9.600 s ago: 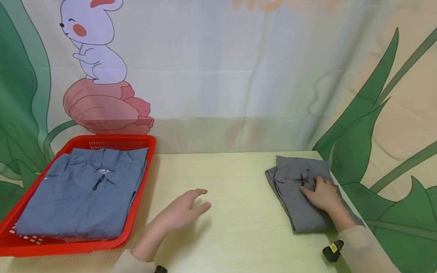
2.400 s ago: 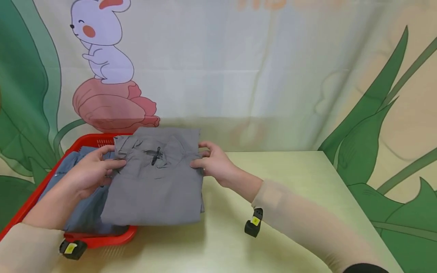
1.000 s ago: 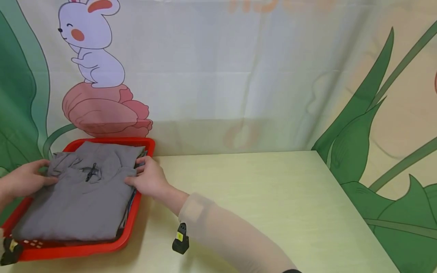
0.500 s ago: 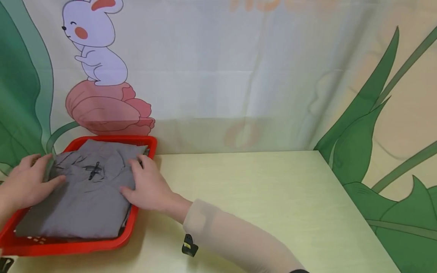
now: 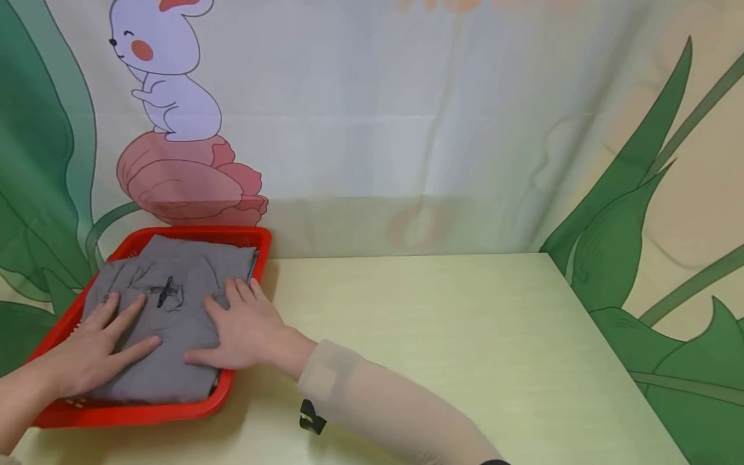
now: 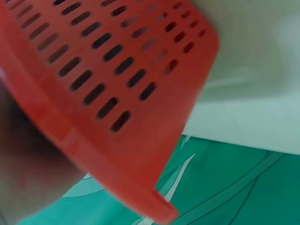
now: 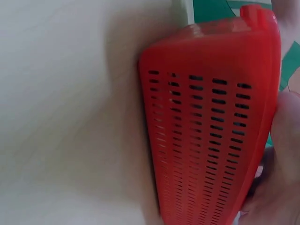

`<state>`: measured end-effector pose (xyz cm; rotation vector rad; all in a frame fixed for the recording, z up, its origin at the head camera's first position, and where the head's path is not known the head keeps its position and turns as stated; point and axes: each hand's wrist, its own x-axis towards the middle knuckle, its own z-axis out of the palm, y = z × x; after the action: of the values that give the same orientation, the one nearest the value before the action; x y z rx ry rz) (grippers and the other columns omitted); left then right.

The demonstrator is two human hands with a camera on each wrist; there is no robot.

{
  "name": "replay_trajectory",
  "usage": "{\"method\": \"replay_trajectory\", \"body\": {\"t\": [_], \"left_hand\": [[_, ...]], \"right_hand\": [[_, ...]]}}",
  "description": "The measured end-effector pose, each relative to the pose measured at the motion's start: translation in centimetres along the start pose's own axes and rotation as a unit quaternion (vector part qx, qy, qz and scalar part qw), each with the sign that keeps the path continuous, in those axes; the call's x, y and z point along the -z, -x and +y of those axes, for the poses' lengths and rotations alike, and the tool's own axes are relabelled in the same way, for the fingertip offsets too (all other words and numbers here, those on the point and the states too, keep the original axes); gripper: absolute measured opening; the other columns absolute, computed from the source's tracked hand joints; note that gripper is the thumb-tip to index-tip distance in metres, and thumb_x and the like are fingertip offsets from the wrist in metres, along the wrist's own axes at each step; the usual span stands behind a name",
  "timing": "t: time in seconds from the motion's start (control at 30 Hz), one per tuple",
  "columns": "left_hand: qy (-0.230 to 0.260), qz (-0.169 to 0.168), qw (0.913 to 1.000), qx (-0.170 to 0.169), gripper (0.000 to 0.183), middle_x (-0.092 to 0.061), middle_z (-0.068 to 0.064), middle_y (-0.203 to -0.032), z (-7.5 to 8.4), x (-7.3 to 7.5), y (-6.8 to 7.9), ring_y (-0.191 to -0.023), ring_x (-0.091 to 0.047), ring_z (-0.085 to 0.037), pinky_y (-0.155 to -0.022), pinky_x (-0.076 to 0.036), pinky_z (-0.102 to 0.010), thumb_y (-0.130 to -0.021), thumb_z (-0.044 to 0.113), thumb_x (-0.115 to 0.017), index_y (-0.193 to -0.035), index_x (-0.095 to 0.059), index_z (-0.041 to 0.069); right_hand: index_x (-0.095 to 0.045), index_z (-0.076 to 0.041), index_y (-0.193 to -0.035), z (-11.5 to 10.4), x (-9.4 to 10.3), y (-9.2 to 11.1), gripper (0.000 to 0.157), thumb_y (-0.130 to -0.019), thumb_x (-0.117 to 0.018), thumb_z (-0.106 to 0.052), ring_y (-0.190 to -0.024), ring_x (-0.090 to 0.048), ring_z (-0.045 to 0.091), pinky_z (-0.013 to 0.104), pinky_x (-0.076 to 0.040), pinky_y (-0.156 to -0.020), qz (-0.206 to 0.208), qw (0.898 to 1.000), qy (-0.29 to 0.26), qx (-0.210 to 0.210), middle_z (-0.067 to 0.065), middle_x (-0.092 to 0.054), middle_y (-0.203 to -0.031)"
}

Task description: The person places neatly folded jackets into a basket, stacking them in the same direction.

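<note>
A folded grey shirt (image 5: 168, 329) with a black zip pull lies in the red plastic basket (image 5: 145, 413) at the left of the table. My left hand (image 5: 95, 352) rests on the shirt's left half, its fingers spread. On the right half lies my right hand (image 5: 247, 329), also with straight, spread fingers, its wrist over the basket's right rim. Both wrist views mostly show the slotted outer wall of the basket (image 6: 108, 70); in the right wrist view part of my right hand (image 7: 281, 173) shows at the edge. The blue shirt seen earlier is almost wholly covered.
The pale table (image 5: 436, 342) stretches right from the basket. Behind it hangs a printed curtain (image 5: 349, 129) with a rabbit and leaves. A black wrist device (image 5: 312, 418) sits below my right sleeve.
The grey shirt went from the table's right side into the basket, on top of the blue shirt. Both hands let go of its sides and now lie flat on it.
</note>
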<state>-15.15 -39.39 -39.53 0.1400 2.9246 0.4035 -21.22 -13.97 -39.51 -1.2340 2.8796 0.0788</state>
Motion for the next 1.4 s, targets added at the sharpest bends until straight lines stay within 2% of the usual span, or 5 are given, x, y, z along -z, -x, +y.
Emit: {"method": "replay_trajectory", "body": {"t": [0.53, 0.9, 1.1, 1.23, 1.4], "left_hand": [[0.020, -0.054, 0.9981, -0.021, 0.105, -0.002, -0.049, -0.155, -7.2, -5.4, -3.6, -0.140, -0.002, -0.068, -0.103, -0.005, -0.083, -0.098, 0.070, -0.049, -0.162, -0.005, -0.001], [0.023, -0.073, 0.9971, -0.004, 0.097, -0.007, -0.051, -0.151, -2.6, -2.5, -1.2, -0.136, -0.008, -0.070, -0.100, -0.019, -0.084, -0.103, 0.061, -0.046, -0.159, -0.007, -0.008], [0.023, -0.030, 0.9993, -0.008, 0.091, -0.012, -0.050, -0.149, -1.5, -0.8, 0.3, -0.132, -0.012, -0.073, -0.097, -0.025, -0.084, -0.103, 0.056, -0.051, -0.157, -0.020, -0.010], [-0.011, 0.027, 0.9995, -0.014, 0.092, -0.012, -0.048, -0.150, -1.0, 0.3, -0.3, -0.132, -0.016, -0.071, -0.095, -0.027, -0.084, -0.100, 0.058, -0.056, -0.156, -0.025, -0.007], [-0.018, 0.045, 0.9987, -0.018, 0.105, -0.001, -0.045, -0.157, 0.1, 1.7, -1.8, -0.140, -0.008, -0.066, -0.099, -0.025, -0.083, -0.094, 0.062, -0.062, -0.161, -0.012, -0.002]], "right_hand": [[-0.023, -0.045, -0.162, -1.5, 0.8, -1.3, 0.089, -0.085, -0.034, -0.090, -0.152, -0.016, 0.015, 0.039, 0.002, -0.124, -0.142, 0.985, 0.094, -0.018, -0.004, -0.025, -0.166], [-0.028, -0.043, -0.161, -1.2, 0.4, -1.9, 0.087, -0.087, -0.037, -0.087, -0.151, -0.021, 0.012, 0.040, 0.004, -0.123, -0.137, 0.988, 0.071, 0.004, -0.011, -0.034, -0.162], [-0.034, -0.029, -0.161, -0.9, 0.0, -2.0, 0.089, -0.089, -0.047, -0.081, -0.150, -0.023, 0.015, 0.033, -0.007, -0.124, -0.040, 0.999, 0.011, 0.028, 0.000, -0.030, -0.164], [-0.029, -0.019, -0.162, -0.7, 0.0, -2.5, 0.098, -0.088, -0.052, -0.079, -0.152, -0.021, 0.022, 0.029, -0.018, -0.121, 0.039, 0.999, -0.008, 0.032, 0.007, -0.024, -0.166], [-0.021, -0.022, -0.165, -0.6, 0.3, -3.4, 0.107, -0.084, -0.051, -0.084, -0.155, -0.011, 0.028, 0.034, -0.022, -0.121, 0.017, 1.000, -0.009, 0.010, 0.010, -0.012, -0.169]]}}
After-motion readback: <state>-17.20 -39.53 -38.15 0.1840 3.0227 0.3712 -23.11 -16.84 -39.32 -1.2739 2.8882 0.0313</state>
